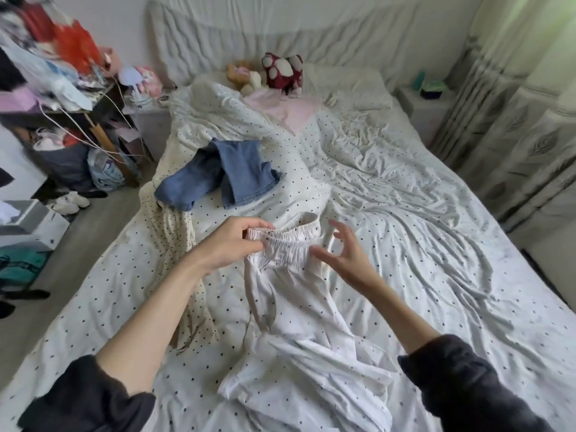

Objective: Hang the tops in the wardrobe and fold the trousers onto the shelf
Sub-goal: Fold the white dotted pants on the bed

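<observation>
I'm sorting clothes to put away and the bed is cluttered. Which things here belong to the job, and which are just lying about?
Part of the job:
- white dotted trousers, waistband pinched by the left hand; right hand open beside it
- blue jeans
- cream dotted garment
- pink garment

Lying about:
- plush toys
- cluttered rack
- white shoes

I am seeing my left hand (232, 241) pinching the gathered waistband of the white dotted trousers (299, 310), which are lying on the bed (436, 244). My right hand (343, 257) is hovering beside it with fingers spread. Blue jeans (218, 173) are lying beyond.
</observation>
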### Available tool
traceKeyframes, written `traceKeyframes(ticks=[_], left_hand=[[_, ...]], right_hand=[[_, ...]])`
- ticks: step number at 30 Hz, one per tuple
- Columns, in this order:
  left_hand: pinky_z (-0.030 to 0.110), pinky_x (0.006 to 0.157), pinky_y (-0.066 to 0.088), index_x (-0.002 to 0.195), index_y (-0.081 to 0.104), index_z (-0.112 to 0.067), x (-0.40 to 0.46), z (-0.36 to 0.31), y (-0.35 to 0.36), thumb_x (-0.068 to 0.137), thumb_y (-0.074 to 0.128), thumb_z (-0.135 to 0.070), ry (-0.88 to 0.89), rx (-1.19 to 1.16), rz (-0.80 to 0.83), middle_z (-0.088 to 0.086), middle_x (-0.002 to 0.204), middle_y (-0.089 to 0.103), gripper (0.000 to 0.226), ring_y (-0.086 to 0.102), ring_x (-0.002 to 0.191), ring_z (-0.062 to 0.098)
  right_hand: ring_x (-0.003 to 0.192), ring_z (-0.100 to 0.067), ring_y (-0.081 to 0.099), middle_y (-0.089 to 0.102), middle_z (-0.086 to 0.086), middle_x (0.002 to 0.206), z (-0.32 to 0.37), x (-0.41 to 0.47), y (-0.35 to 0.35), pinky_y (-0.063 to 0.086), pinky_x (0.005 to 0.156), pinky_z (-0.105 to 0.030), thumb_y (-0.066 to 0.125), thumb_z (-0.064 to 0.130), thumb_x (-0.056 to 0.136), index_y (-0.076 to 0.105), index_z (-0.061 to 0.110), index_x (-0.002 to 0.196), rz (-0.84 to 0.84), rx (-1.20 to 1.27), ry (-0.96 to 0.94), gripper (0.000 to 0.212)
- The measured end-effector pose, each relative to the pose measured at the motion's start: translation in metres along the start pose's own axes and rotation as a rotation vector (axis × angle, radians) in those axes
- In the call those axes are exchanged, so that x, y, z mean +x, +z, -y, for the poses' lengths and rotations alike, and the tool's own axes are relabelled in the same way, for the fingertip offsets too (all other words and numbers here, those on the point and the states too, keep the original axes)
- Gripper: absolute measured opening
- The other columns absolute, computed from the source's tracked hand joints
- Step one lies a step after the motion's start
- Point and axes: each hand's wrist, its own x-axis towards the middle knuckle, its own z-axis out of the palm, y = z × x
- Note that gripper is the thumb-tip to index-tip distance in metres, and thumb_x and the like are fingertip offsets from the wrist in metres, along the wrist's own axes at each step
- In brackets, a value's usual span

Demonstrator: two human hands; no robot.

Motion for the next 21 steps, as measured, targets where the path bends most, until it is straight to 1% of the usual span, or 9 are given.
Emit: traceKeyframes(ticks=[1,2,3,5,7,11,15,18,21], left_hand=[[0.025,0.082,0.047,0.115,0.06,-0.022,-0.001,-0.014,-0.006,0.087,0.06,0.0,0.059,0.019,0.001,-0.006,0.114,0.061,0.036,0.029,0.104,0.007],[0.022,0.064,0.047,0.113,0.061,-0.022,-0.003,-0.025,-0.011,0.087,0.059,0.001,0.105,0.03,-0.009,-0.015,0.098,0.061,0.034,0.029,0.052,0.0],[0.023,0.057,0.043,0.11,0.062,-0.023,-0.004,-0.038,-0.019,0.088,0.059,0.001,0.156,0.043,-0.042,-0.019,0.082,0.06,0.032,0.034,0.047,-0.001],[0.025,0.065,0.041,0.102,0.063,-0.029,-0.001,-0.061,-0.036,0.088,0.061,-0.003,0.232,0.069,-0.1,-0.008,0.084,0.064,0.03,0.048,0.062,-0.002],[0.018,0.071,0.039,0.101,0.062,-0.029,0.008,-0.085,-0.051,0.087,0.062,-0.004,0.306,0.067,-0.181,-0.005,0.095,0.062,0.029,0.051,0.075,0.001],[0.003,0.076,0.037,0.116,0.057,-0.021,0.022,-0.164,-0.075,0.086,0.063,-0.004,0.494,-0.093,-0.404,-0.009,0.109,0.055,0.035,0.051,0.092,-0.003],[0.025,0.098,0.035,0.136,0.044,-0.016,0.027,-0.206,-0.075,0.087,0.064,-0.021,0.429,-0.589,-0.316,-0.008,0.125,0.047,0.053,0.046,0.115,0.01],[0.027,0.087,0.048,0.099,0.065,-0.014,0.024,-0.188,-0.055,0.082,0.067,-0.01,0.416,-0.457,-0.153,-0.012,0.09,0.07,0.018,0.061,0.097,0.015],[0.023,0.079,0.052,0.095,0.069,-0.01,0.024,-0.212,-0.064,0.071,0.077,-0.008,0.473,-0.296,-0.204,-0.005,0.082,0.071,0.025,0.066,0.082,0.011]], right_hand=[[0.135,-0.017,0.036,0.036,0.0,0.147,0.009,0.009,-0.015,0.03,0.112,-0.039,0.072,0.039,0.078,0.032,0.013,0.145,0.128,0.032,0.046,0.082],[0.137,-0.021,0.035,0.035,-0.004,0.15,0.014,0.017,-0.026,0.026,0.114,-0.043,0.075,0.046,0.073,0.029,0.011,0.146,0.253,0.058,0.074,0.093],[0.131,-0.03,0.042,0.042,-0.014,0.144,0.027,0.021,-0.038,0.029,0.112,-0.049,0.078,0.054,0.067,0.034,0.006,0.142,0.31,0.068,0.064,0.099],[0.095,-0.039,0.059,0.059,-0.028,0.109,0.051,0.023,-0.057,0.046,0.091,-0.049,0.079,0.056,0.063,0.048,-0.007,0.121,0.259,0.064,0.002,0.091],[0.066,-0.025,0.05,0.055,-0.021,0.078,0.081,0.028,-0.08,0.042,0.066,-0.034,0.078,0.043,0.071,0.053,-0.012,0.098,0.106,0.021,-0.099,0.066],[0.078,-0.027,0.063,0.068,-0.017,0.086,0.157,0.024,-0.138,0.049,0.078,-0.039,0.073,0.024,0.08,0.066,0.002,0.091,-0.132,0.2,-0.233,0.026],[0.093,-0.032,0.067,0.07,-0.018,0.099,0.203,0.002,-0.179,0.053,0.089,-0.044,0.07,0.009,0.081,0.068,0.007,0.093,-0.13,0.314,-0.282,0.012],[0.1,-0.037,0.065,0.069,-0.022,0.103,0.199,-0.01,-0.19,0.049,0.095,-0.05,0.071,0.01,0.08,0.071,0.001,0.094,-0.161,0.239,-0.243,0.017],[0.102,-0.038,0.064,0.068,-0.023,0.106,0.213,-0.019,-0.204,0.047,0.096,-0.053,0.07,0.012,0.081,0.067,-0.005,0.101,-0.209,0.171,-0.226,0.026]])
